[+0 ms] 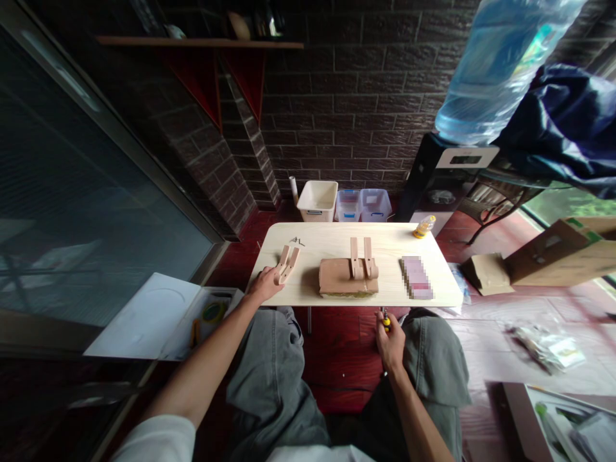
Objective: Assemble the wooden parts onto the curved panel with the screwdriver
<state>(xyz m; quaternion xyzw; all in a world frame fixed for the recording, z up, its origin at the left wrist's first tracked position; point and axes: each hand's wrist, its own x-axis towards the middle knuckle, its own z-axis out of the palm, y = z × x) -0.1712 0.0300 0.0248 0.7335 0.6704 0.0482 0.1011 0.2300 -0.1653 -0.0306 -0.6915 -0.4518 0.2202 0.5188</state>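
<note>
My left hand (266,283) is at the table's left end, its fingers closed on the lower end of a pair of curved wooden hook pieces (291,264). Just beyond them lie several small dark screws (297,241). Mid-table, a brown cardboard box (334,277) lies flat, and two similar J-shaped wooden pieces (355,256) rest partly on it. Below the front edge, over my right knee, my right hand (391,340) grips a yellow-and-black screwdriver (386,321); its tip is hard to make out.
The light wooden table (298,296) also bears a blurred pink item (418,277) and a yellow-capped clear container (424,226). Plastic bins (317,196) stand against the brick wall. A water dispenser (447,167) is at the back right, an open white case (144,321) at the left.
</note>
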